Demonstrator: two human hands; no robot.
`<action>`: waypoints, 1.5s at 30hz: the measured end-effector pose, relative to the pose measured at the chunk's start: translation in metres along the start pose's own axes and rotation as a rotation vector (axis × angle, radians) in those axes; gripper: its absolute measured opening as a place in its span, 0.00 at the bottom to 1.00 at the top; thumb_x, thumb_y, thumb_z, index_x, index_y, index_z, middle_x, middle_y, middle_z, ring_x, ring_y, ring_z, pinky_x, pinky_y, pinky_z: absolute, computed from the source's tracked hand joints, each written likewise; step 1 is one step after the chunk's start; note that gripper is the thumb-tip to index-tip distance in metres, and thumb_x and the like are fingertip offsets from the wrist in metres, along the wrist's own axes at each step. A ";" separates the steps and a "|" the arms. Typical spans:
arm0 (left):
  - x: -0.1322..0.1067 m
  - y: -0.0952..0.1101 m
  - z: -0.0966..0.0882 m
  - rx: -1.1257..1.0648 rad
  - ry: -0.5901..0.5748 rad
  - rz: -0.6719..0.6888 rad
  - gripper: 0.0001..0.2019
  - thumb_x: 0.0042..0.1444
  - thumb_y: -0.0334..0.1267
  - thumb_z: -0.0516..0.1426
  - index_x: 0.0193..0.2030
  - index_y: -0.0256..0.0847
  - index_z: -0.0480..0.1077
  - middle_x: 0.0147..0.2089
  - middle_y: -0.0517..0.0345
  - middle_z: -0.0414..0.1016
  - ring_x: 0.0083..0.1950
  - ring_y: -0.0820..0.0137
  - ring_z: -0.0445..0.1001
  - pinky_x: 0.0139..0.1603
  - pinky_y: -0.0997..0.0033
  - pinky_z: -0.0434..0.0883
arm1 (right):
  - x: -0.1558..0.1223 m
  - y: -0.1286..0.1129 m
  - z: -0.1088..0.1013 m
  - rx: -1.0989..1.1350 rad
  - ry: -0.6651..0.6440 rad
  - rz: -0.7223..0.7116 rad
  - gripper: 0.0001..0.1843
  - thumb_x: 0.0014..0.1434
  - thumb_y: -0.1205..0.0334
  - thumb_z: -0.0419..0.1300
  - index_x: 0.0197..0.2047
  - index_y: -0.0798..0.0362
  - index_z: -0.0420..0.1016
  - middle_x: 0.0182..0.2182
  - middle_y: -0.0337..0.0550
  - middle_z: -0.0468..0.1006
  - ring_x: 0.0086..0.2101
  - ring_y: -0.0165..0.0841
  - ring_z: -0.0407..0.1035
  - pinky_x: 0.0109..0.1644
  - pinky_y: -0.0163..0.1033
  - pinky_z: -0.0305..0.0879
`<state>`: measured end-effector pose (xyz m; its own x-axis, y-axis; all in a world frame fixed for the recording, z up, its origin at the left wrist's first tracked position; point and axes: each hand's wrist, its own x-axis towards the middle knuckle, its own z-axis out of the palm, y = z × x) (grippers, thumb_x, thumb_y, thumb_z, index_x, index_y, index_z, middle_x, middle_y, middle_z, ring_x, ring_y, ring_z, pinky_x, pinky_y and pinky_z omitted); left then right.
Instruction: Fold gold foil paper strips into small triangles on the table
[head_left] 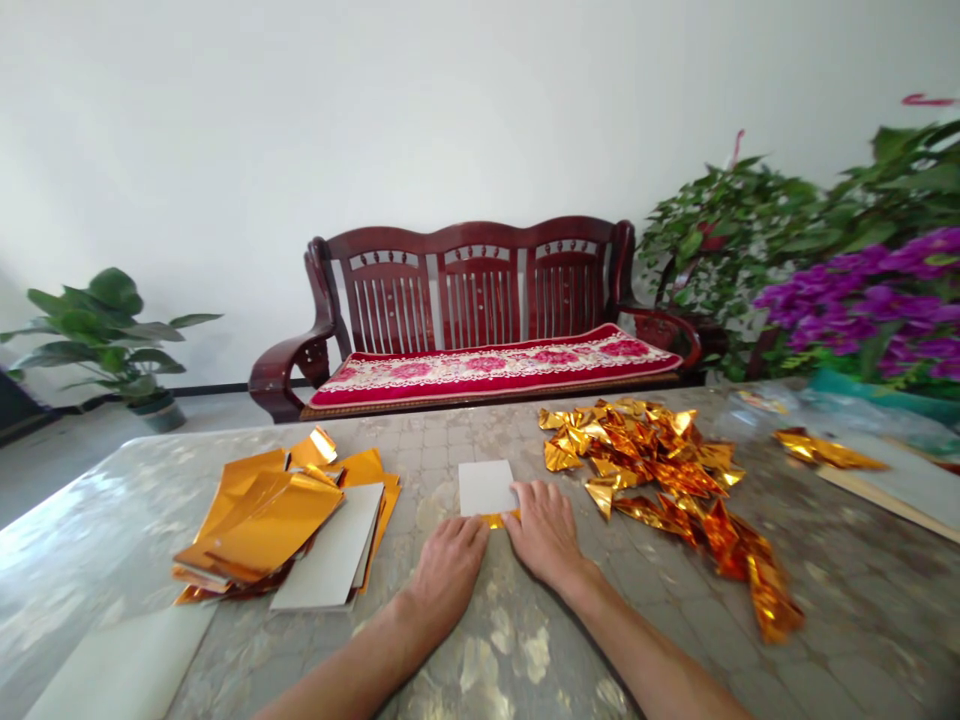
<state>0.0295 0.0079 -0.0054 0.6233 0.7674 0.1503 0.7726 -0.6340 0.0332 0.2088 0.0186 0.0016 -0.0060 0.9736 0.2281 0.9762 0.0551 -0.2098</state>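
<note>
White rectangular card, gold foil strip beneath its near edge: right hand, flat and open, touches its near corner; left hand, equally open, rests just beside, holding nothing.

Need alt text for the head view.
The left hand and right hand rest at a white card lying on gold foil, on a table, between a stack of foil sheets and a heap of folded foil. A red-cushioned bench stands beyond.

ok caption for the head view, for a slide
Left hand and right hand at a white card on gold foil, beside crumpled foil strips
</note>
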 end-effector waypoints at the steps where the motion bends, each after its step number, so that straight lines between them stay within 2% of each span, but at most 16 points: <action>1: -0.003 -0.002 0.002 -0.002 0.013 -0.010 0.16 0.63 0.29 0.50 0.56 0.42 0.68 0.54 0.50 0.73 0.54 0.61 0.70 0.56 0.60 0.69 | 0.000 0.002 0.000 -0.003 -0.001 0.005 0.19 0.62 0.55 0.58 0.55 0.50 0.69 0.49 0.51 0.72 0.49 0.47 0.62 0.51 0.47 0.54; 7: -0.017 -0.009 0.005 0.021 0.038 -0.052 0.20 0.62 0.25 0.49 0.59 0.40 0.66 0.59 0.48 0.71 0.59 0.60 0.68 0.59 0.59 0.66 | 0.000 0.014 0.000 -0.016 0.012 0.012 0.17 0.62 0.57 0.58 0.54 0.49 0.70 0.48 0.49 0.73 0.49 0.46 0.62 0.50 0.47 0.54; 13: -0.016 -0.002 -0.001 0.036 -0.022 -0.134 0.16 0.63 0.27 0.48 0.53 0.40 0.70 0.49 0.49 0.73 0.49 0.60 0.71 0.51 0.59 0.69 | 0.001 0.023 0.003 0.031 0.048 0.038 0.10 0.65 0.61 0.54 0.46 0.48 0.75 0.44 0.46 0.75 0.46 0.42 0.64 0.48 0.44 0.55; 16: -0.018 0.006 -0.001 0.036 -0.003 -0.164 0.16 0.64 0.28 0.48 0.53 0.43 0.69 0.47 0.51 0.71 0.48 0.61 0.70 0.50 0.60 0.69 | 0.001 0.023 0.001 0.052 0.062 0.030 0.11 0.66 0.59 0.52 0.41 0.48 0.76 0.41 0.44 0.76 0.45 0.40 0.65 0.47 0.43 0.55; 20: -0.019 0.018 0.001 0.018 -0.005 -0.183 0.15 0.63 0.28 0.49 0.53 0.43 0.69 0.46 0.52 0.70 0.48 0.61 0.68 0.49 0.61 0.68 | -0.001 0.017 -0.001 0.100 0.064 -0.002 0.10 0.65 0.55 0.55 0.42 0.48 0.76 0.42 0.44 0.76 0.45 0.40 0.65 0.48 0.43 0.55; 29: -0.015 0.028 -0.001 -0.049 -0.022 -0.170 0.16 0.59 0.25 0.51 0.52 0.44 0.68 0.47 0.53 0.69 0.49 0.60 0.67 0.49 0.62 0.67 | 0.002 0.008 0.004 0.201 0.050 0.032 0.11 0.61 0.53 0.60 0.42 0.48 0.77 0.44 0.44 0.76 0.46 0.40 0.66 0.50 0.43 0.55; 34: -0.011 0.037 0.006 -0.100 -0.020 -0.149 0.19 0.58 0.24 0.50 0.54 0.43 0.68 0.49 0.52 0.70 0.49 0.60 0.66 0.49 0.61 0.68 | 0.001 0.004 0.003 0.265 0.039 0.030 0.08 0.59 0.54 0.61 0.38 0.47 0.78 0.41 0.41 0.77 0.45 0.40 0.65 0.49 0.43 0.55; 39: -0.004 0.047 0.013 -0.184 -0.018 -0.064 0.18 0.57 0.24 0.51 0.51 0.43 0.70 0.50 0.53 0.70 0.50 0.60 0.65 0.54 0.60 0.67 | 0.000 0.002 0.001 0.290 0.020 0.030 0.05 0.57 0.60 0.61 0.32 0.48 0.77 0.39 0.39 0.77 0.44 0.38 0.65 0.48 0.41 0.55; 42: -0.004 0.049 0.010 -0.221 -0.010 -0.054 0.19 0.55 0.23 0.52 0.51 0.43 0.70 0.50 0.53 0.70 0.50 0.60 0.65 0.55 0.60 0.67 | 0.000 0.003 0.003 0.292 0.036 0.024 0.06 0.59 0.59 0.59 0.33 0.48 0.77 0.39 0.41 0.77 0.44 0.39 0.65 0.49 0.42 0.55; 45: -0.006 0.048 0.004 -0.304 0.039 -0.065 0.19 0.55 0.22 0.51 0.48 0.44 0.72 0.48 0.56 0.72 0.50 0.63 0.66 0.54 0.63 0.67 | -0.001 0.004 0.007 0.276 0.073 0.009 0.07 0.59 0.60 0.59 0.41 0.48 0.77 0.42 0.43 0.77 0.45 0.40 0.65 0.50 0.43 0.55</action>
<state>0.0634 -0.0274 -0.0092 0.5645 0.8065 0.1759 0.7352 -0.5881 0.3370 0.2113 0.0192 -0.0065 0.0276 0.9563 0.2912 0.8802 0.1148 -0.4605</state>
